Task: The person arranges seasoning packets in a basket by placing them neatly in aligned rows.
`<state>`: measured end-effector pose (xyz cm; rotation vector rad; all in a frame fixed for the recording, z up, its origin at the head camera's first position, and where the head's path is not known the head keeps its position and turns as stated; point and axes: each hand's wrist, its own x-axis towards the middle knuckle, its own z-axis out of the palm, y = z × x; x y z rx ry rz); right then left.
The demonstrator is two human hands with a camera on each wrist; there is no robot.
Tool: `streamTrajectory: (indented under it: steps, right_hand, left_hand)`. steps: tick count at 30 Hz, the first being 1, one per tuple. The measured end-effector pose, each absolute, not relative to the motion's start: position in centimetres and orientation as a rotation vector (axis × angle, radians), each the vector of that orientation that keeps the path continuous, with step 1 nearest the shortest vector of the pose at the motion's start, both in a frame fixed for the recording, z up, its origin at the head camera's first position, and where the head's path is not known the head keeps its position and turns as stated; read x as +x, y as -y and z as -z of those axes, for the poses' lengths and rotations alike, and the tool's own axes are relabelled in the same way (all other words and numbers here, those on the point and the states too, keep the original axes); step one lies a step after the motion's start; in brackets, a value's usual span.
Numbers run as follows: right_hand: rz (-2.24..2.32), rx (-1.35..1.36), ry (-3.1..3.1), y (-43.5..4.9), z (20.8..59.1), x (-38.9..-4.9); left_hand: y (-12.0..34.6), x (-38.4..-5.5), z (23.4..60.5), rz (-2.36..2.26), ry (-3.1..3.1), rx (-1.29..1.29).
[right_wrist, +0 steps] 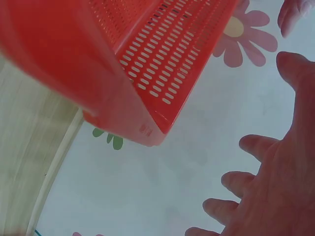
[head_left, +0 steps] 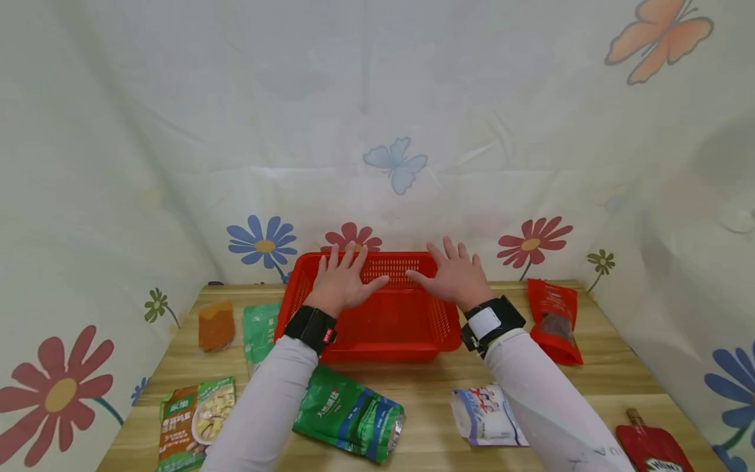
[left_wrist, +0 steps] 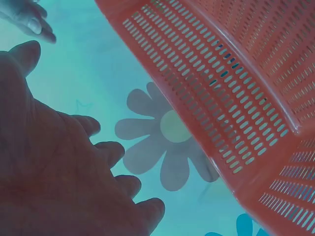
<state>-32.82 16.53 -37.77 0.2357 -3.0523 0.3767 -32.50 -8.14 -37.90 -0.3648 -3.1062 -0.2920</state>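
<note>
Red plastic forms the perforated basket (head_left: pixel 377 354), which stands open side up on the wood-grain bench (head_left: pixel 619 387), midway along the back edge. The left hand (head_left: pixel 340 282) is positioned over the basket's left part, and the right hand (head_left: pixel 457 278) over its right part. Fingers of both hands are extended and spread, released, holding nothing; the wrist views show a gap between each hand and the basket. A black strap encircles each wrist.

Packages are arranged around the basket as follows. Near the bench's back-left corner: an orange-brown packet (head_left: pixel 216 326). Just left of the basket: a light green pouch (head_left: pixel 259 331), partly hidden. Along the left edge, farther forward: a packet with a food picture (head_left: pixel 194 423). In front of the basket: a green-and-blue pouch (head_left: pixel 350 413), lying at a slant. Beside the right sleeve: a white-and-purple pouch (head_left: pixel 488 416). Near the back-right corner: a red pouch with a clear window (head_left: pixel 554 321). Toward the right edge, farther forward: a red capped pouch (head_left: pixel 651 449).
</note>
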Motion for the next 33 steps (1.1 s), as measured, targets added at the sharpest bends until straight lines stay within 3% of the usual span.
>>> streamTrajectory:
  steps: [33]
  right_hand:
    - [-0.413, 0.223, 3.062, -16.51, 38.13, -32.28]
  left_hand:
    - [8.0, -31.93, 38.05, 0.295, 3.147, -0.334]
